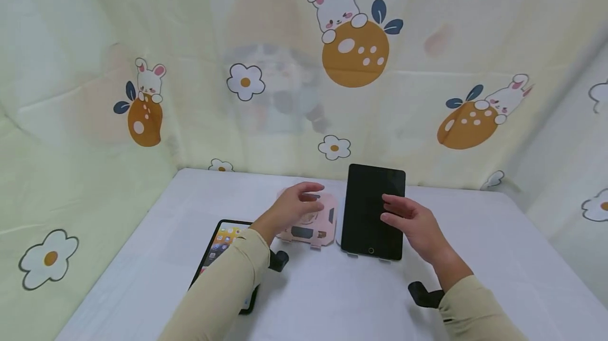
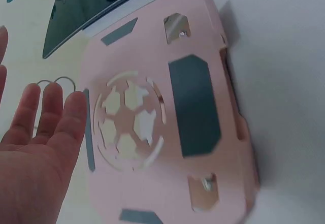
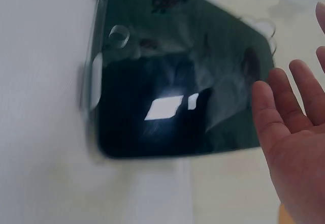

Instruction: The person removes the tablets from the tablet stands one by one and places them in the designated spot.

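A black tablet (image 1: pixel 370 211) with a round home button leans upright on a stand at the back of the table, its screen dark. To its left stands a pink tablet stand (image 1: pixel 331 201) with grey pads and a soccer-ball cutout (image 2: pixel 127 120), bearing nothing. My left hand (image 1: pixel 292 206) hovers in front of the pink stand, fingers loosely extended and holding nothing. The right hand (image 1: pixel 418 225) is at the black tablet's right edge, its relaxed fingers overlapping the screen in the head view. In the right wrist view, that hand's fingers (image 3: pixel 264 107) are spread beside the screen.
A second tablet (image 1: pixel 223 240) with a lit screen of app icons lies on the white table (image 1: pixel 318 299) at the left, partly hidden by my left sleeve (image 1: pixel 223 283). Behind the table hangs a cream curtain (image 1: pixel 285 119) with rabbits and flowers.
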Demonstrator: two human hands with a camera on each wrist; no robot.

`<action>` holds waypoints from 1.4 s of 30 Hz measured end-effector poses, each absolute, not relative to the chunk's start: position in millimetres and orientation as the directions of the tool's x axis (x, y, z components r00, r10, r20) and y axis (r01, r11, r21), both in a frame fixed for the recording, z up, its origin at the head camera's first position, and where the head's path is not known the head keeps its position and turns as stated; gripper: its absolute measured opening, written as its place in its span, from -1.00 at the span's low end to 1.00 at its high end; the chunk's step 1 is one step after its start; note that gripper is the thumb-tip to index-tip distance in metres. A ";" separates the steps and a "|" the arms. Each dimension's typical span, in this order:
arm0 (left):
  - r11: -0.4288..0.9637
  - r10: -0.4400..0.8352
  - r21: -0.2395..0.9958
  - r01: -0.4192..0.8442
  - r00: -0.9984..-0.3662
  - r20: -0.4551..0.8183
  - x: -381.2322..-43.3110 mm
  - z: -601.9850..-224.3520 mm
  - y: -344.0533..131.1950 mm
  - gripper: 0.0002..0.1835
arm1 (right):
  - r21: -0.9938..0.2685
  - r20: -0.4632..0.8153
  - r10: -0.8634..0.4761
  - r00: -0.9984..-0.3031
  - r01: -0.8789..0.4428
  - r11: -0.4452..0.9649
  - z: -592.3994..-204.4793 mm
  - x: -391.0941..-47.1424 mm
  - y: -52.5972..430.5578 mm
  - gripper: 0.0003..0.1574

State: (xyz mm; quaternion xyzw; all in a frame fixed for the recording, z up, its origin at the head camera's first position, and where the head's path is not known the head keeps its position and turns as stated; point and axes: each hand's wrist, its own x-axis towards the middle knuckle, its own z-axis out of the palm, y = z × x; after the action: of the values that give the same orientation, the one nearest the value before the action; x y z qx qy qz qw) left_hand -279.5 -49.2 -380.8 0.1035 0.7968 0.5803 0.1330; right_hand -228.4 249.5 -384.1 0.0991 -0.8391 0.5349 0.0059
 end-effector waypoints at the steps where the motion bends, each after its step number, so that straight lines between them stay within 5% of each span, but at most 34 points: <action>1: 0.314 0.322 0.949 0.008 -0.942 -0.099 -280.6 -380.4 -45.1 -0.55 | -0.896 0.108 -0.152 -0.982 -0.163 0.413 -385.8 -229.9 252.6 -0.28; 12: 0.367 0.352 0.924 0.111 -0.936 -0.028 -294.7 -372.1 -8.3 -0.58 | -0.914 0.065 -0.073 -0.995 -0.089 0.397 -394.7 -246.3 280.1 -0.17; 42: 0.381 0.347 0.924 0.035 -0.932 -0.107 -312.5 -375.6 32.2 -0.59 | -0.961 -0.039 -0.096 -0.995 0.011 0.276 -402.6 -274.7 287.3 -0.17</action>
State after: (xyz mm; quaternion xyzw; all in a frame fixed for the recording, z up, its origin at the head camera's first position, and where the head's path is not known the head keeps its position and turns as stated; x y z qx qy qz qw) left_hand -312.5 32.2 -375.6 0.1169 0.8185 0.5440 0.1432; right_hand -274.7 287.3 -402.6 0.0268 -0.7975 0.6011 -0.0446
